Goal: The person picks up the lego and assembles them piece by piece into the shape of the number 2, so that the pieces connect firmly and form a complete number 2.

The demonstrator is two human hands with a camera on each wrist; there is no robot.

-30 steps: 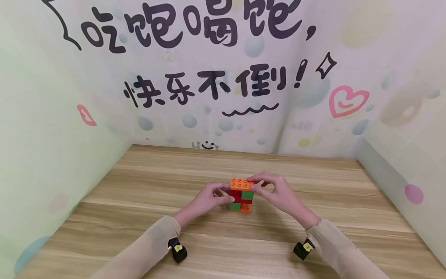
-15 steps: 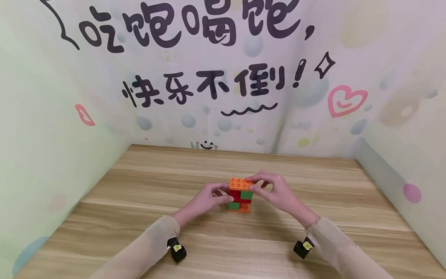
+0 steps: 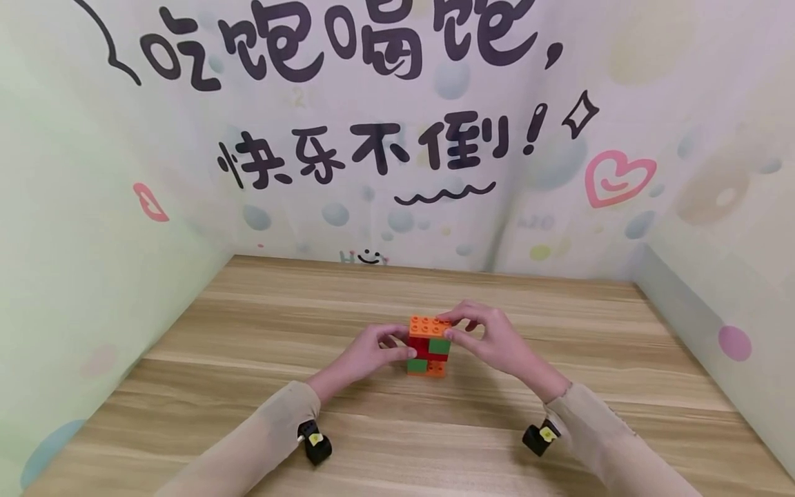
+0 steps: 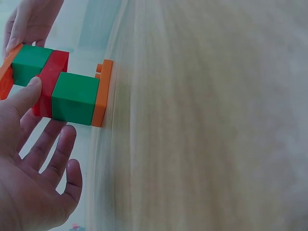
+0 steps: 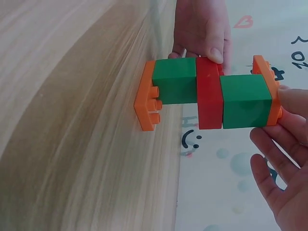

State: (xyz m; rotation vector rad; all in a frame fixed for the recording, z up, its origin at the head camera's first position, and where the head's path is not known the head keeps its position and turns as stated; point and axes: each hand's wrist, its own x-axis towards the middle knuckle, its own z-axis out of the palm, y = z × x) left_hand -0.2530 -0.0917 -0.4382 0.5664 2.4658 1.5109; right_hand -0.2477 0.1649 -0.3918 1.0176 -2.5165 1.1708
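A small tower of toy building bricks stands upright on the wooden table, between both hands. Its bottom is a thin orange plate (image 5: 145, 98) with bare studs showing at one end. Above come a lower green block (image 4: 75, 98), a red brick (image 5: 210, 96), an upper green block (image 5: 246, 101) and a studded orange top plate (image 3: 425, 325). My left hand (image 3: 368, 353) pinches the red brick from the left, thumb on the near side, other fingers loosely spread. From the right, my right hand (image 3: 493, 339) pinches the orange top plate at its right end, thumb in front.
The wooden table (image 3: 385, 442) runs back to a printed cloth wall (image 3: 348, 228) with black lettering. Pale side walls (image 3: 714, 297) close it in at left and right. A small black wrist camera (image 3: 317, 445) hangs below the left sleeve, another below the right.
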